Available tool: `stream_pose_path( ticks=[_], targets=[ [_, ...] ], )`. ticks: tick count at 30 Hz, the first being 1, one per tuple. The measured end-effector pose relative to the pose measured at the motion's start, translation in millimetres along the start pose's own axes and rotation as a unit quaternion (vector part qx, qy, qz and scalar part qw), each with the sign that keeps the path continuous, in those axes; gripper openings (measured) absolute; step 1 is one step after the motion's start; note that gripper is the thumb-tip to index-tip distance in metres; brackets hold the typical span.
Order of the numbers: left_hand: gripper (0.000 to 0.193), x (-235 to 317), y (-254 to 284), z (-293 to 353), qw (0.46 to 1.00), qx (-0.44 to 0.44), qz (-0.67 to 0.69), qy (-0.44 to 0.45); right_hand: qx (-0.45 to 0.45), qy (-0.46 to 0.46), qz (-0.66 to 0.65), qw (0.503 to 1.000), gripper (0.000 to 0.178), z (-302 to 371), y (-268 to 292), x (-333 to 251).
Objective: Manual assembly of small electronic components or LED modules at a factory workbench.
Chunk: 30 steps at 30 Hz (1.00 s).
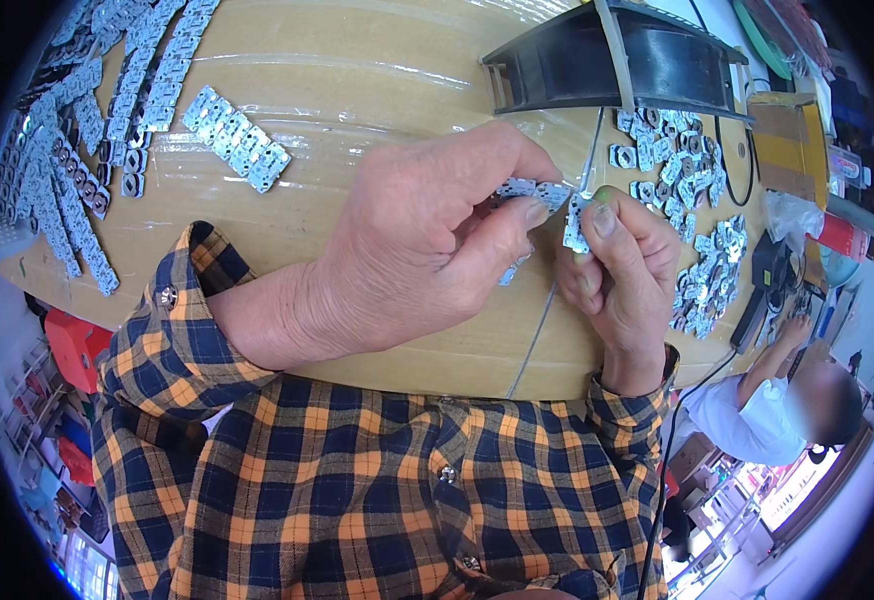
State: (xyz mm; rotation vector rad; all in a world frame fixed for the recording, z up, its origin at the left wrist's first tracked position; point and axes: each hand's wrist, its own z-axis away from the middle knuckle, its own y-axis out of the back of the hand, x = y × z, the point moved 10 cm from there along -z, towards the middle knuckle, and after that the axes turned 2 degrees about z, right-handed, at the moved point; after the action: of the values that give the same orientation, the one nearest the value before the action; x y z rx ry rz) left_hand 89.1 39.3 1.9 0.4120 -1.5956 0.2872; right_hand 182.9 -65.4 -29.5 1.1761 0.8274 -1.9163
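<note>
Far left on the worktop (357,90), long strips of small metal plates (67,190) lie in rows, with a short strip (238,138) a little apart. The left hand (407,250) is pinched narrow, thumb and forefinger closed on a small metal plate (527,189) held above the worktop. The right hand (622,275) is pinched likewise on another plate (575,222), touching the first, with a thin wire (547,320) running beside it. Further right lies a loose heap of plates (692,210) below a black tray (617,60). These pieces are tiny; I judge a slipping finger could drop one, or the wire could snag.
</note>
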Motion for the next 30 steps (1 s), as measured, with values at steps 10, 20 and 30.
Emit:
stream_pose_path(
  ticks=[10,20,30],
  targets=[
    [0.016,21.6,-16.1,1.7,0.99,-0.038,-0.058,-0.122,0.12,0.2,0.307,0.923,0.03,7.1,16.9,-40.8],
    [0.018,-19.7,-17.0,-2.6,0.956,-0.062,0.24,0.16,-0.011,0.126,0.224,0.966,0.028,11.2,-4.5,-32.5],
    [0.02,-16.7,-30.1,-0.2,0.901,-0.149,0.353,0.203,-0.063,0.049,0.072,0.994,0.029,13.9,-10.1,-17.5]
  ],
)
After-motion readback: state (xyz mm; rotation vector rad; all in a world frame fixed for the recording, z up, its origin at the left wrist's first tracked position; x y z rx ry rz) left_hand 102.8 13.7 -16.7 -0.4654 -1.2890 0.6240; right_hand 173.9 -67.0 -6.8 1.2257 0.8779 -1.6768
